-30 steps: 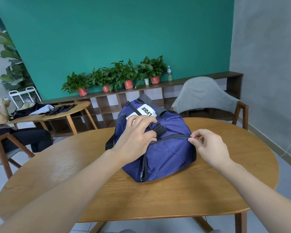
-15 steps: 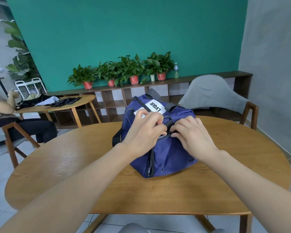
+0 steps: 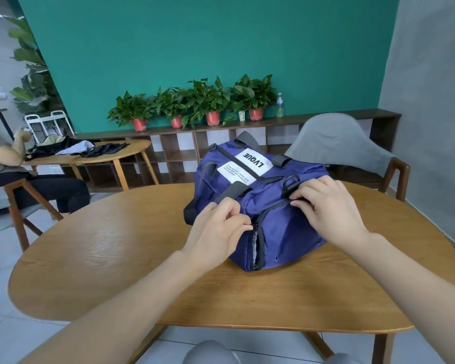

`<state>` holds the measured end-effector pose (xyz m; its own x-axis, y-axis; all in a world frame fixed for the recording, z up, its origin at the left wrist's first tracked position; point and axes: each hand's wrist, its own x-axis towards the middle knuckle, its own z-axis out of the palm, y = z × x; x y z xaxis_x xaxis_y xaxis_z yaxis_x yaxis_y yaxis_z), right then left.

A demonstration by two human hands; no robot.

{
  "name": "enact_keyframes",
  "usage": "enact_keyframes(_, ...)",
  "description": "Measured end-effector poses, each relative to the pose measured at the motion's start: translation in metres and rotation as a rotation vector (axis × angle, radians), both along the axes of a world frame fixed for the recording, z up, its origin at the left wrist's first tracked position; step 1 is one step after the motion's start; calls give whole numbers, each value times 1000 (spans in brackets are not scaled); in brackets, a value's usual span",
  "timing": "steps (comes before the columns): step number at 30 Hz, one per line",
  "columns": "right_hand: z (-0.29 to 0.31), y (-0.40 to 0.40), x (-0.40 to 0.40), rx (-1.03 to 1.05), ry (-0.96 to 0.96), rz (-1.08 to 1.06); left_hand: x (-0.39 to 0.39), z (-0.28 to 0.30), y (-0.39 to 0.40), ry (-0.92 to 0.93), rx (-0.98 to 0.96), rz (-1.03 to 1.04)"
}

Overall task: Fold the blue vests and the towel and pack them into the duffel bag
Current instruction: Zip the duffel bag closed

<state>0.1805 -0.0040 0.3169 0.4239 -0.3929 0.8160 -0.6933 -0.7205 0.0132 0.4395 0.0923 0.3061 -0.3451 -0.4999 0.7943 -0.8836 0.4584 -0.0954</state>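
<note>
- The left hand (image 3: 218, 229), at the frame's centre, is curling its fingers (image 3: 237, 222) and pinching the zipper pull at the near end of the bag (image 3: 273, 206), beside a slit that is gaping open.
- The right hand (image 3: 326, 208), right of centre, is pressing down on the bag's top edge, its bent fingers (image 3: 304, 195) gripping the fabric just below a black ring (image 3: 290, 183).
- The bag, blue with a white label (image 3: 254, 161), is sitting on the tabletop (image 3: 116, 258) in the middle of the frame, its grey strap (image 3: 229, 193) lying across the top above the left hand.
- A grey chair (image 3: 336, 145) is standing behind the bag at right.
- Potted plants (image 3: 195, 101) are lining a shelf (image 3: 326, 119) along the green wall.
- At left, a seated person (image 3: 0, 164) is facing a second table (image 3: 95, 156) carrying dark clothes (image 3: 103, 149).
</note>
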Motion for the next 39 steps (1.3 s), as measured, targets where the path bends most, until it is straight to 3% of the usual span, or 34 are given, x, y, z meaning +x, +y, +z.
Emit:
enact_keyframes(5,-6,17,30,-132,249,248,-4,-4,4,72,-19,15)
enact_keyframes(11,-16,-6,47,-96,318,195,-7,-12,7,98,19,-6)
enact_keyframes(16,-12,-18,41,17,106,170,-13,-53,14,-28,291,-8)
enact_keyframes(21,-14,-9,31,85,83,175,-34,-69,10,-6,419,50)
enact_keyframes(30,-13,-8,-74,141,40,3,-76,-38,2,81,227,0)
enact_keyframes(35,-14,-25,-137,259,-141,-285,-97,-8,-11,173,161,0)
enact_keyframes(39,1,-24,-142,247,-363,-343,-97,18,-28,198,111,52)
